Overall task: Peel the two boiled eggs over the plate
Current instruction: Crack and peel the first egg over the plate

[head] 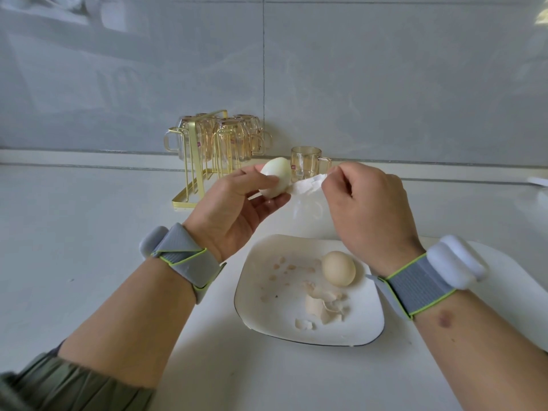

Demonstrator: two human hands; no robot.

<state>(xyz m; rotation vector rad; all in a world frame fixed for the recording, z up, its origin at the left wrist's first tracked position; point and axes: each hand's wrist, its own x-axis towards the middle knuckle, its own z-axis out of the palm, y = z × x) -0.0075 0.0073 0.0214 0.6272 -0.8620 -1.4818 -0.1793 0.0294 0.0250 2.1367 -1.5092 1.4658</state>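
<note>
Peeled egg (275,180), smooth and white, is held in the left hand (237,215), fingers curled round it, above the tabletop beyond the plate (252,295). Judged slippery and soft; best cradled lightly at its middle. A tissue (305,188) is pinched by the right hand (367,215). Unpeeled egg (338,268), tan, lies on the plate among shell bits (323,310).

plate (267,292): glossy ceramic | rack (192,161): gold metal | mug (307,163): amber glass
</note>
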